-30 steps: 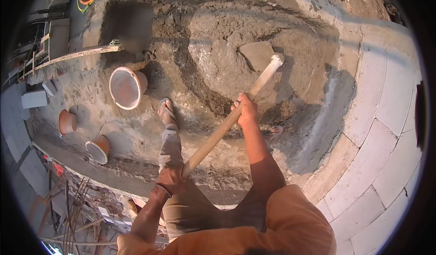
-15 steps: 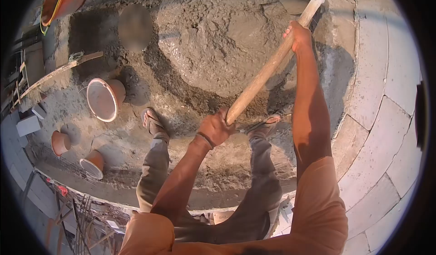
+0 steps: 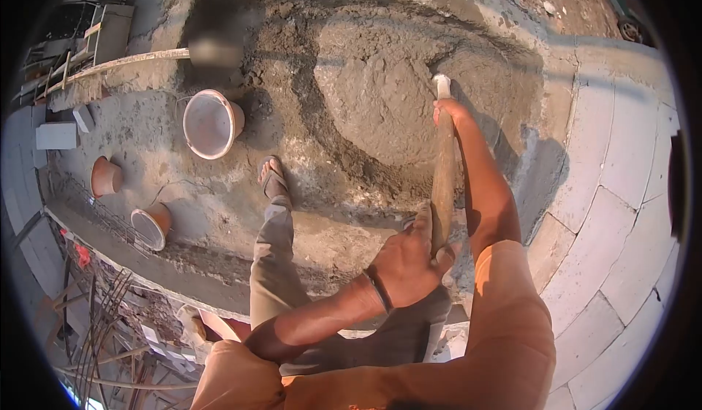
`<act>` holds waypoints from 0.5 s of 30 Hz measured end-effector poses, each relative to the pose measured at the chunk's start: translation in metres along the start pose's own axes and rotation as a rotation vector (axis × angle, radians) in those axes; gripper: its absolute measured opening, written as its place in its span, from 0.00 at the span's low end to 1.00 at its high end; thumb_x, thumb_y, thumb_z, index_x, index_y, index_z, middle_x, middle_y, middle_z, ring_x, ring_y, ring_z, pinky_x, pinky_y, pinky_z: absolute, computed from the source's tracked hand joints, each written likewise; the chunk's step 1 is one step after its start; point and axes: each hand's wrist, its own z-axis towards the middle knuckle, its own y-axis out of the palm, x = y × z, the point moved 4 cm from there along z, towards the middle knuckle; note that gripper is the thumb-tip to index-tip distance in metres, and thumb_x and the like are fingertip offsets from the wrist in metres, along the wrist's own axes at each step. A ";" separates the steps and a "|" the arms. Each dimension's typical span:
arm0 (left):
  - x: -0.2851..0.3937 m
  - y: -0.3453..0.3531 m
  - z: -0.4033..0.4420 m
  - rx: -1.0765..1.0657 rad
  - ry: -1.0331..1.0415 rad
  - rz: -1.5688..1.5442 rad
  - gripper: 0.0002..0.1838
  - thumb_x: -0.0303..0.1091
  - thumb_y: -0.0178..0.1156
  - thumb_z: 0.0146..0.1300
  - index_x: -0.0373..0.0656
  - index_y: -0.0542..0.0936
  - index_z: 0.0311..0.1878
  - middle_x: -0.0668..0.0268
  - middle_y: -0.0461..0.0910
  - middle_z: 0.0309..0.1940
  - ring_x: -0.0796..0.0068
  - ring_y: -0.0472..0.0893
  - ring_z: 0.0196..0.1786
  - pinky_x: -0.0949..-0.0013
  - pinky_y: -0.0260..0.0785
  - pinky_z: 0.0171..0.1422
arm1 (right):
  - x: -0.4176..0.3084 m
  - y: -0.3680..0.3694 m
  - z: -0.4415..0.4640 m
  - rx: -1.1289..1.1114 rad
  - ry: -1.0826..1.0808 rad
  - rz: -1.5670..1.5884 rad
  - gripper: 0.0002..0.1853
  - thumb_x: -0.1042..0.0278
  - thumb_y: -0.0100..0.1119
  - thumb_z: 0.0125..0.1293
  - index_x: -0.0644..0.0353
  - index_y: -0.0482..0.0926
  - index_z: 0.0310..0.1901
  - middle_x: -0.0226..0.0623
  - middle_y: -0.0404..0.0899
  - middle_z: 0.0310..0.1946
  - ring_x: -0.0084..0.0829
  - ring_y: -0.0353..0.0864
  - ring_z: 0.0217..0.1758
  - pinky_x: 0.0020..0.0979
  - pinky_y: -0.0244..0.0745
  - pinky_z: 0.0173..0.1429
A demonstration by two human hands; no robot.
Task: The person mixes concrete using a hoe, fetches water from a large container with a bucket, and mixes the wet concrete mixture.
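A hoe (image 3: 443, 169) with a long wooden handle stretches from near my body to the wet mortar (image 3: 380, 81). My right hand (image 3: 452, 110) is closed round the handle close to the hoe's head. My left hand (image 3: 411, 260) holds the near end of the handle, its index finger lying along the wood. The hoe's blade is hidden in the mortar, and only the pale socket shows above it. Both arms are in front of me, over the lower edge of the heap.
A large bucket (image 3: 212, 125) stands left of the heap, and two smaller buckets (image 3: 107, 177) (image 3: 151, 226) sit farther left. Pale blocks (image 3: 599, 213) form the right border. My sandalled foot (image 3: 274, 180) is on rough concrete. Thin rods (image 3: 95, 322) lie at lower left.
The hoe's head has come from the heap's far right edge down toward me, into the mortar. Both hands have shifted, the left one to the right and closer to my body. The view has turned.
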 end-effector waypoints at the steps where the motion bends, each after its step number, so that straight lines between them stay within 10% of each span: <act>1: 0.017 0.000 -0.007 0.017 0.067 -0.037 0.43 0.48 0.59 0.65 0.21 0.54 0.68 0.32 0.76 0.44 0.37 0.80 0.47 0.53 0.73 0.50 | -0.007 -0.011 0.002 -0.093 -0.026 -0.038 0.10 0.76 0.58 0.60 0.63 0.70 0.41 0.33 0.71 0.22 0.31 0.73 0.20 0.34 0.73 0.27; 15: 0.092 -0.130 -0.140 0.079 0.529 -0.351 0.37 0.53 0.51 0.69 0.26 0.62 0.65 0.43 0.79 0.39 0.45 0.81 0.40 0.57 0.75 0.46 | -0.019 0.120 -0.148 -0.256 0.177 0.215 0.09 0.77 0.56 0.63 0.67 0.69 0.42 0.36 0.71 0.29 0.24 0.75 0.26 0.21 0.77 0.28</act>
